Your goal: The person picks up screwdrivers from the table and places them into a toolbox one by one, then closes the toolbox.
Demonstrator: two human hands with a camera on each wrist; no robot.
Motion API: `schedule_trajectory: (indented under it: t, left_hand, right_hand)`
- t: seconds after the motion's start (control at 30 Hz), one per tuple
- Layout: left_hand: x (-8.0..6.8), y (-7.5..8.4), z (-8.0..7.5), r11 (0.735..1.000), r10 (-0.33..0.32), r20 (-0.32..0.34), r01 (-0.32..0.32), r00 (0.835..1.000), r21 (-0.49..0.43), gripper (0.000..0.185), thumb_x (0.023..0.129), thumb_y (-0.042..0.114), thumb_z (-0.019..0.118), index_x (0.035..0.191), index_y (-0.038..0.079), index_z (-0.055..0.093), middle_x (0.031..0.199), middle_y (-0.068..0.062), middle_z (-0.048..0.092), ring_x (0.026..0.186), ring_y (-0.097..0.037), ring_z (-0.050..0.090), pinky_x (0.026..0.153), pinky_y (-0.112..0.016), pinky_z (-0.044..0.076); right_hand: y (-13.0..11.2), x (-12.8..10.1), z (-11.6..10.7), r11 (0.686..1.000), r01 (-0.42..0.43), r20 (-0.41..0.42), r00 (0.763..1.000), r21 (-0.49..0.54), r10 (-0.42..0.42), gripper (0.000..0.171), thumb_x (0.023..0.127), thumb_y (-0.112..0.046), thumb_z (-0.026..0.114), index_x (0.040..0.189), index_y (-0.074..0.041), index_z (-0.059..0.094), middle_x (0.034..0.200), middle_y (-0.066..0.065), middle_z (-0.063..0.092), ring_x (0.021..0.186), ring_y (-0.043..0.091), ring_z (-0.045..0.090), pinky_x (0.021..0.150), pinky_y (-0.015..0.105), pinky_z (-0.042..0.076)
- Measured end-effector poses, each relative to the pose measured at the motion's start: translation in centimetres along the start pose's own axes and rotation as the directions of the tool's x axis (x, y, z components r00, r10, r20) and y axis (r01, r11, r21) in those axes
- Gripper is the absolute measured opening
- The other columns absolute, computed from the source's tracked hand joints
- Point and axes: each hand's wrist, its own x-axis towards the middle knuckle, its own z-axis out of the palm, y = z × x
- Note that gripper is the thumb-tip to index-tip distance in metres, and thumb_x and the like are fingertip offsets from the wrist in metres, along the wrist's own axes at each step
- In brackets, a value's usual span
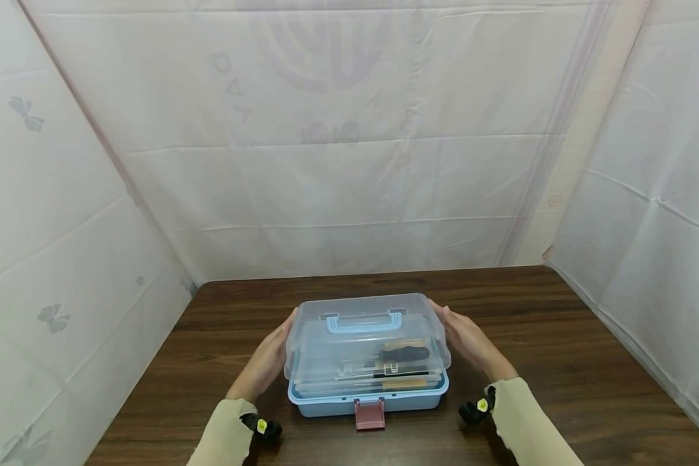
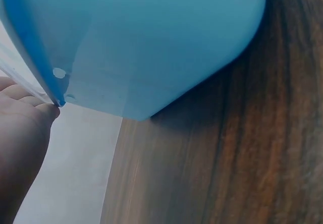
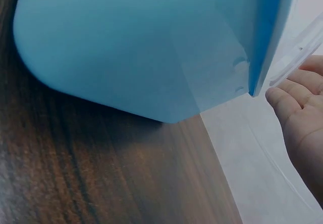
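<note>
Flanking a rounded blue plastic toolbox (image 1: pixel 366 399), clear lid (image 1: pixel 366 336), left hand (image 1: pixel 266 362), right hand (image 1: pixel 472 343), fingers straight, touching sides

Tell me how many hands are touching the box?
2. The left hand is against the left side of the clear lid of the blue plastic toolbox, and the right hand is against the lid's right side.

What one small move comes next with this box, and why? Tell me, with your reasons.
Probably lift the clear lid a little further on both sides at once. The left hand and right hand flank it with straight fingers, the red latch hangs down released at the front, and the lid already appears to sit slightly above the blue base.
</note>
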Motion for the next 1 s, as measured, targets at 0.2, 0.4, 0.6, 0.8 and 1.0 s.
schedule_trajectory:
  t: [0.2,0.4,0.6,0.8,1.0]
  left_hand:
    - [-0.41,0.02,0.0,1.0,-0.001,0.011,0.002,1.0,-0.01,0.068,0.104,0.046,0.021,0.155,0.005,0.002,0.163,-0.01,-0.003,0.15,-0.029,-0.008,0.119,-0.052,-0.001]
    - [-0.59,-0.25,-0.05,1.0,0.004,0.025,-0.004,1.0,-0.008,0.068,0.104,0.046,0.02,0.154,0.004,0.003,0.163,-0.009,-0.003,0.15,-0.027,-0.007,0.12,-0.048,-0.002]
    - [-0.62,-0.55,0.09,1.0,-0.006,0.019,0.007,1.0,-0.025,0.068,0.104,0.048,0.02,0.155,0.005,0.007,0.164,-0.007,0.001,0.15,-0.023,0.0,0.12,-0.044,0.001]
    - [-0.67,-0.85,0.32,0.999,0.0,0.018,0.001,1.0,-0.043,0.067,0.104,0.047,0.019,0.154,0.004,0.006,0.164,-0.007,-0.001,0.15,-0.023,-0.003,0.121,-0.046,-0.003]
    - [-0.88,-0.94,0.33,0.999,0.017,0.039,-0.015,0.999,-0.031,0.065,0.104,0.046,0.015,0.155,0.007,0.004,0.164,-0.004,0.0,0.15,-0.021,-0.002,0.12,-0.046,-0.003]
  right_hand:
    - [0.02,-0.13,0.15,0.999,-0.033,-0.019,0.999,-0.01,0.033,0.062,0.106,-0.037,0.018,0.151,0.006,0.011,0.16,0.021,0.004,0.147,0.013,0.014,0.102,0.002,0.027]
    - [0.1,-0.38,0.41,0.998,-0.063,-0.037,0.997,-0.019,0.063,0.062,0.106,-0.037,0.017,0.151,0.006,0.012,0.16,0.021,0.006,0.145,0.036,0.002,0.102,0.002,0.026]
    - [0.24,-0.58,0.42,0.997,-0.065,-0.037,0.997,-0.044,0.064,0.063,0.106,-0.038,0.017,0.151,0.006,0.013,0.159,0.022,0.008,0.144,0.036,0.006,0.103,0.004,0.027]
    - [0.41,-0.72,0.57,0.997,-0.062,-0.048,0.997,-0.056,0.059,0.062,0.106,-0.038,0.017,0.151,0.005,0.014,0.16,0.021,0.008,0.145,0.036,0.005,0.103,0.003,0.026]
    - [0.58,-0.83,0.75,0.995,-0.053,-0.065,0.997,-0.085,0.047,0.061,0.106,-0.037,0.016,0.152,0.004,0.013,0.16,0.021,0.007,0.147,0.013,0.012,0.103,0.001,0.023]
